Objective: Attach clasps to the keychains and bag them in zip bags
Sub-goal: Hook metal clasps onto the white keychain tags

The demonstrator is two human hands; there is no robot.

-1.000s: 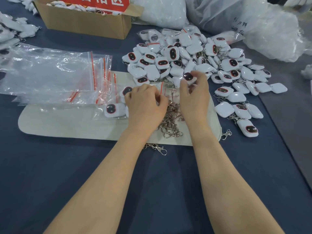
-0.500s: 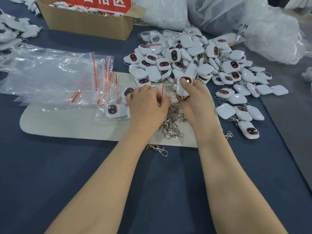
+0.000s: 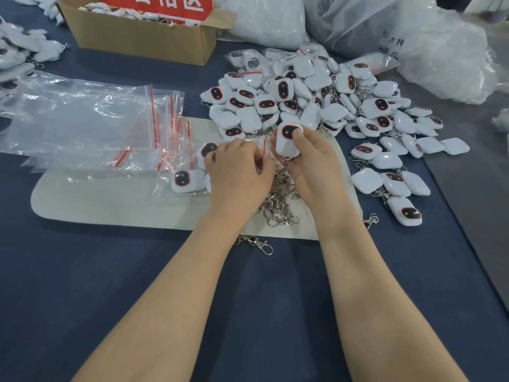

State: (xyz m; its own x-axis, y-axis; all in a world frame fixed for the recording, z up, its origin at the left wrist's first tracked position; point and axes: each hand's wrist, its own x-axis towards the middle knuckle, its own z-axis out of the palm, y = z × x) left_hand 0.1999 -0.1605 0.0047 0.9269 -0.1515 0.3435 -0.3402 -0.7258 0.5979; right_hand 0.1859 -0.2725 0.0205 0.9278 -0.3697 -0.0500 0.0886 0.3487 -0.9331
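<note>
You are at the clasp-fitting step, as I judge it. Your right grip [image 3: 311,168] is closed round one white keychain [image 3: 287,139]: the thumb presses on its dark, red-rimmed face, the fingers curl behind it, and what looks like its small ring hangs from the 6 o'clock end. You hold it over the far edge of the cream mat [image 3: 110,199], at the near foot of the heap [image 3: 316,100] of loose keychains that spreads away toward 1 o'clock. Your left grip [image 3: 239,175] sits just beside it at 9 o'clock, knuckles up and fingers curled under, over the pile of clasps [image 3: 278,208]. Its fingertips are hidden, so I cannot tell whether it has a clasp pinched. The next move calls for one clasp separated from that tangle and its hook brought to the ring while your right grip keeps the keychain steady. The links look likely to drag neighbours along. After that you will want a zip bag [image 3: 96,125] from the stack at 10 o'clock; one bagged keychain [image 3: 184,181] already lies at 9 o'clock of your left grip. As for writing, the box [image 3: 143,37] at 11 o'clock carries a red label with white Chinese characters. Their tops are cut off by the frame, the last looks like 区, and the rest I cannot read with confidence. The plastic sack [image 3: 391,42] at 1 o'clock bears dark handwritten marks, too blurred to make out. The zip bags show only red strips, and I see no brand on the keychains.
</note>
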